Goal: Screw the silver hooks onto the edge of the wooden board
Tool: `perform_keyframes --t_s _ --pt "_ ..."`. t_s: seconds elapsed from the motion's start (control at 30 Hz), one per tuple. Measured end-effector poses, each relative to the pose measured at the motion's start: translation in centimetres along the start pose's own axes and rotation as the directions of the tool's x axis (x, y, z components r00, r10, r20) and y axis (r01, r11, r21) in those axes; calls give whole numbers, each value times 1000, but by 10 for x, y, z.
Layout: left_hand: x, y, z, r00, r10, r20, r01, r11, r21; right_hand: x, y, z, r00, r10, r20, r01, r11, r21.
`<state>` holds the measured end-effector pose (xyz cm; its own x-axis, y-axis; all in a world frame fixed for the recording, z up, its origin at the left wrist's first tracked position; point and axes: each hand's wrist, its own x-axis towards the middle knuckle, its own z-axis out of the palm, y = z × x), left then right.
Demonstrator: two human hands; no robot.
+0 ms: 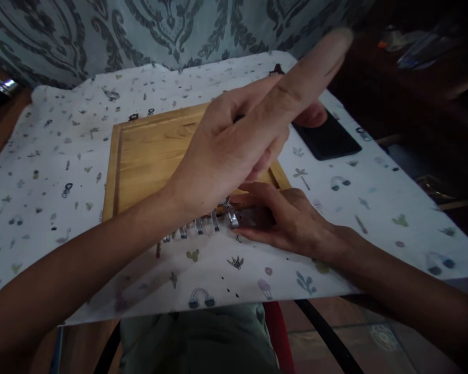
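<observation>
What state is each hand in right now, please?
Left hand: one finger extended; grip cannot be told.
Right hand: at a shiny strip; grip unclear.

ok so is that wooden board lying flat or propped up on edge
Flat: the wooden board shows its broad face upward, with its left edge lying along the printed tablecloth.

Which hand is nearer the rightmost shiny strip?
Right: the right hand is close beside the rightmost shiny strip; the left hand is raised above the wooden board, farther away.
</observation>
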<state>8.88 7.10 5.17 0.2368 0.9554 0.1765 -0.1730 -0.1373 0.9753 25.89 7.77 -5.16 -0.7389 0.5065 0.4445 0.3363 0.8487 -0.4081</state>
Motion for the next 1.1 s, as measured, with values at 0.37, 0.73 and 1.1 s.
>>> perform_keyframes --t_s 0.37,0.73,1.1 --pt "-5 5 6 979 9 -202 -8 1000 5 3 -4 -5 999 6 38 -6 1000 2" --pt "2 2 -4 984 -7 176 4 1000 18 4 -4 -6 999 -41 11 41 999 -28" --pt "-6 3 5 987 86 -133 -70 990 119 0 -1 0 1000 7 11 -7 1000 -4"
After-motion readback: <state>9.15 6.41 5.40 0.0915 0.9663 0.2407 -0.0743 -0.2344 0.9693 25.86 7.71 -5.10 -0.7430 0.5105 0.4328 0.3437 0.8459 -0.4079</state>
